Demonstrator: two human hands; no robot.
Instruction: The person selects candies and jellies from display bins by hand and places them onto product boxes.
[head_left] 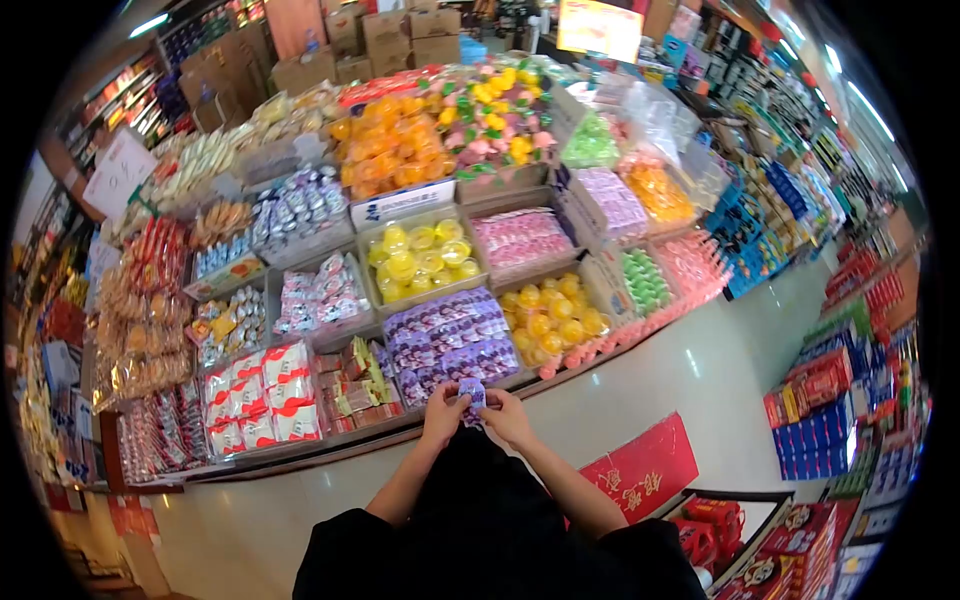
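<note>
A small purple snack packet (473, 393) is held up between both of my hands, just in front of the display's edge. My left hand (446, 412) pinches it from the left side. On the other side, the fingers of my right hand (506, 416) are closed at its edge. Directly beyond the hands, a bin of purple packets (450, 335) in the same colour stands in neat rows. Print on the packet is too small to read.
Around that bin sit yellow jelly cups (422, 257), orange jelly cups (553, 318), red-and-white packets (262, 396) and pink packets (524, 240). A red printed box (640, 468) and stacked goods (815, 440) stand to my right. Tiled floor (580, 410) runs along the display.
</note>
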